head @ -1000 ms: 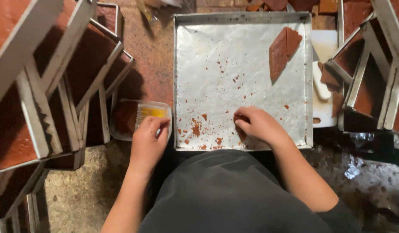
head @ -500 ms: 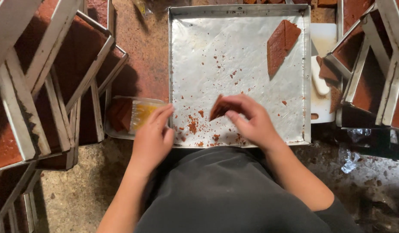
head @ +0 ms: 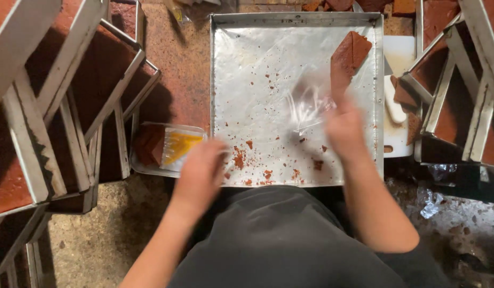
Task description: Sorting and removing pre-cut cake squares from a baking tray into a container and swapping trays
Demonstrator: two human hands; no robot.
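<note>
A square metal tray (head: pixel 225 106) lies in front of me, lined with shiny film and scattered with brown crumbs. A brown folded slab (head: pixel 351 52) rests in its far right corner. My right hand (head: pixel 344 130) is blurred over the tray's right half, and its fingers pinch a crumpled clear plastic sheet (head: pixel 310 101) lifted off the tray. My left hand (head: pixel 201 172) is blurred at the tray's near left corner, fingers spread, holding nothing I can see. Just left of it sits a small clear container (head: pixel 167 148) with brown and yellow contents.
Stacked metal-framed trays of brown slab (head: pixel 70 101) fan out on the left, with more (head: pixel 455 69) on the right. A white board with brown scraps (head: pixel 399 101) lies beside the tray's right edge. Crumpled plastic (head: pixel 431 200) lies on the gritty floor at right.
My right hand moved from the tray's near edge up and to the right, and now lifts clear plastic. My left hand slid slightly right, onto the tray's corner.
</note>
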